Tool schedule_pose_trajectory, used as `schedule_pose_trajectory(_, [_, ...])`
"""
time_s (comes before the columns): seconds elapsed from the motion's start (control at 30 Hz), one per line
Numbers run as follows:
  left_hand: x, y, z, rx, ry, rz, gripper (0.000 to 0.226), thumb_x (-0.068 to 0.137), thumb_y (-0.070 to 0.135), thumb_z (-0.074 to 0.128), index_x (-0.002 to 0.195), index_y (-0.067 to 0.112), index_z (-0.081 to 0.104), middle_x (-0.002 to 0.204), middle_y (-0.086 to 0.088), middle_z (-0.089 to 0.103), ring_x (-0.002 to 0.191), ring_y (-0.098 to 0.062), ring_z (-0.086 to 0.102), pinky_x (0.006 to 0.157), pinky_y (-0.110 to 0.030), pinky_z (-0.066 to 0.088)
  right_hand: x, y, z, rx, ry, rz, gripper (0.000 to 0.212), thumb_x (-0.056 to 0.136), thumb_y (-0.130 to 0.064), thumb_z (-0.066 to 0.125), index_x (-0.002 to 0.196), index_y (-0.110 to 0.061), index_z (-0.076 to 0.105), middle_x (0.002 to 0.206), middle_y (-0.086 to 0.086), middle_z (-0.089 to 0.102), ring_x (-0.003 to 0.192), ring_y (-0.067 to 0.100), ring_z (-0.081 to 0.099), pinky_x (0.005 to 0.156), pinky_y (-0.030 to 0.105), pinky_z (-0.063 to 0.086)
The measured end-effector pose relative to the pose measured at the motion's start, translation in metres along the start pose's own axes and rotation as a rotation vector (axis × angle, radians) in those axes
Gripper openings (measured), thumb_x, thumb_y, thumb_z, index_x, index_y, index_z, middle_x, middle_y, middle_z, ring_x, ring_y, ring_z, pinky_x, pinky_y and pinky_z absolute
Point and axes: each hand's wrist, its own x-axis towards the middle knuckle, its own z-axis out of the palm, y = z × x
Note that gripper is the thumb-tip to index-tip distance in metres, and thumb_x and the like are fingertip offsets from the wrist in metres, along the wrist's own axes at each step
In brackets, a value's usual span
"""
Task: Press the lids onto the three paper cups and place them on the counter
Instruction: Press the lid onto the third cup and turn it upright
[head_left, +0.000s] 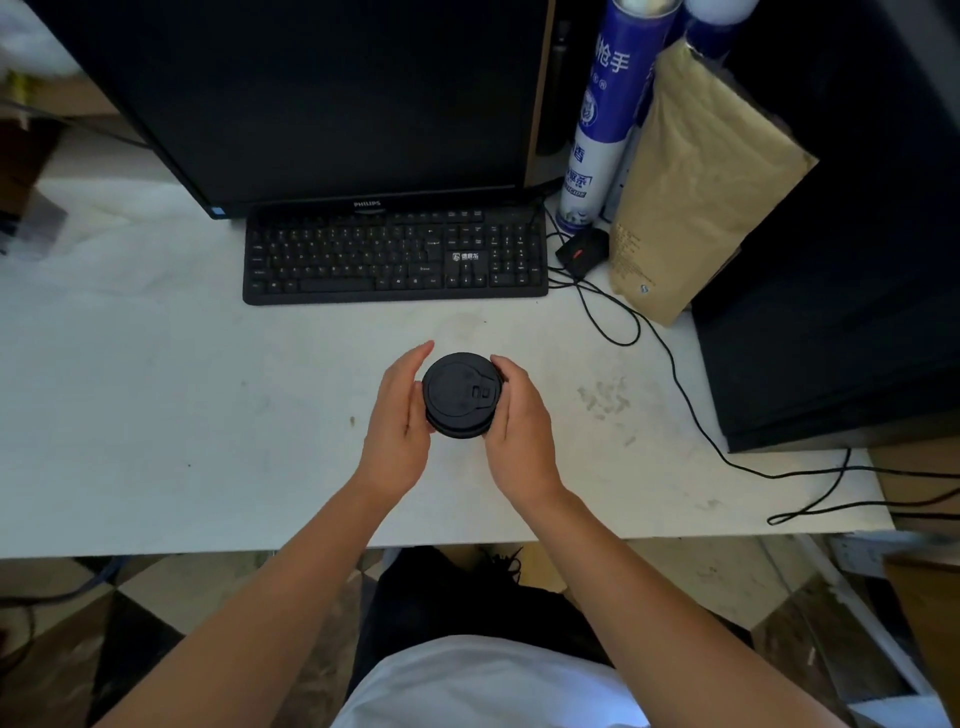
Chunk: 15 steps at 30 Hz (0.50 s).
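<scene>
Matt black plastic on the stacked lids (461, 395), a faint sheen along the raised rim. The counter (156, 415) is smooth white laminate, scuffed and smudged grey. Matt black plastic keyboard (395, 257) too. Glossy blue-and-white spray can (602, 130), and beside it a crinkled brown kraft-paper bag (696, 182), dull finish.
</scene>
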Motion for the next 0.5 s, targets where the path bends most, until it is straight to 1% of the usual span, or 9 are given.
schedule_pose_trajectory(0.07, [0.002, 0.001, 0.0, -0.004, -0.032, 0.038, 0.042, 0.104, 0.017, 0.029, 0.143, 0.023, 0.045, 0.138, 0.01, 0.053, 0.124, -0.002, 0.053, 0.104, -0.031, 0.049, 0.002, 0.0, -0.001, 0.076, 0.03, 0.036, 0.051, 0.101, -0.041, 0.026, 0.141, -0.019, 0.049, 0.138, 0.003, 0.057, 0.123, 0.023, 0.056, 0.094, 0.046, 0.057])
schedule_pose_trajectory(0.1, [0.002, 0.002, 0.001, -0.038, -0.041, 0.011, 0.041, 0.106, 0.016, 0.03, 0.143, 0.024, 0.046, 0.135, 0.013, 0.055, 0.125, -0.001, 0.053, 0.104, -0.031, 0.05, 0.003, -0.002, -0.003, 0.139, 0.059, 0.081, 0.043, 0.104, -0.036, 0.031, 0.138, -0.02, 0.052, 0.135, 0.001, 0.059, 0.119, 0.022, 0.058, 0.083, 0.044, 0.062])
schedule_pose_trajectory(0.17, [-0.002, 0.006, 0.003, -0.099, -0.024, -0.082, 0.04, 0.108, 0.017, 0.03, 0.142, 0.029, 0.047, 0.134, 0.015, 0.056, 0.124, -0.004, 0.055, 0.092, -0.031, 0.057, 0.006, -0.003, -0.009, 0.293, 0.122, 0.199, 0.029, 0.106, -0.02, 0.041, 0.128, -0.018, 0.06, 0.127, -0.002, 0.062, 0.111, 0.018, 0.062, 0.067, 0.034, 0.064])
schedule_pose_trajectory(0.2, [-0.006, 0.007, 0.004, -0.1, 0.001, -0.116, 0.039, 0.108, 0.018, 0.031, 0.142, 0.031, 0.047, 0.134, 0.016, 0.055, 0.122, -0.005, 0.056, 0.084, -0.03, 0.059, 0.006, -0.004, -0.011, 0.368, 0.144, 0.253, 0.026, 0.105, -0.016, 0.045, 0.123, -0.017, 0.064, 0.123, -0.003, 0.065, 0.11, 0.017, 0.063, 0.067, 0.033, 0.064])
schedule_pose_trajectory(0.27, [-0.012, 0.009, 0.005, -0.073, 0.066, -0.147, 0.036, 0.108, 0.019, 0.033, 0.139, 0.03, 0.047, 0.134, 0.015, 0.054, 0.115, -0.007, 0.057, 0.074, -0.03, 0.059, 0.003, -0.002, -0.013, 0.5, 0.141, 0.336, 0.023, 0.103, -0.013, 0.049, 0.117, -0.015, 0.069, 0.116, -0.004, 0.069, 0.11, 0.017, 0.066, 0.08, 0.036, 0.064])
schedule_pose_trajectory(0.33, [-0.016, 0.012, 0.005, -0.053, 0.134, -0.175, 0.025, 0.107, 0.019, 0.037, 0.127, 0.026, 0.049, 0.125, 0.011, 0.057, 0.106, -0.012, 0.06, 0.068, -0.032, 0.06, -0.004, -0.001, -0.013, 0.592, 0.105, 0.384, 0.024, 0.103, -0.013, 0.053, 0.119, -0.014, 0.071, 0.117, -0.003, 0.072, 0.112, 0.012, 0.067, 0.095, 0.036, 0.059])
schedule_pose_trajectory(0.37, [-0.016, 0.013, 0.004, -0.051, 0.163, -0.193, 0.017, 0.106, 0.021, 0.039, 0.118, 0.024, 0.05, 0.117, 0.01, 0.059, 0.101, -0.015, 0.062, 0.066, -0.034, 0.06, -0.007, 0.0, -0.012, 0.625, 0.088, 0.404, 0.026, 0.103, -0.014, 0.053, 0.122, -0.014, 0.071, 0.119, -0.002, 0.072, 0.113, 0.011, 0.066, 0.099, 0.035, 0.056])
schedule_pose_trajectory(0.43, [-0.013, 0.014, 0.002, -0.068, 0.193, -0.243, 0.01, 0.105, 0.024, 0.043, 0.104, 0.018, 0.05, 0.103, 0.007, 0.06, 0.095, -0.021, 0.064, 0.062, -0.035, 0.06, -0.012, -0.002, -0.01, 0.684, 0.059, 0.433, 0.027, 0.104, -0.02, 0.054, 0.124, -0.014, 0.07, 0.121, -0.001, 0.072, 0.116, 0.011, 0.065, 0.1, 0.036, 0.055])
schedule_pose_trajectory(0.5, [-0.009, 0.013, 0.001, -0.097, 0.2, -0.294, 0.018, 0.105, 0.028, 0.044, 0.098, 0.013, 0.051, 0.094, 0.004, 0.06, 0.091, -0.023, 0.065, 0.059, -0.034, 0.059, -0.014, -0.005, -0.008, 0.698, 0.044, 0.459, 0.027, 0.103, -0.027, 0.055, 0.123, -0.017, 0.07, 0.122, -0.001, 0.071, 0.116, 0.012, 0.064, 0.097, 0.037, 0.058])
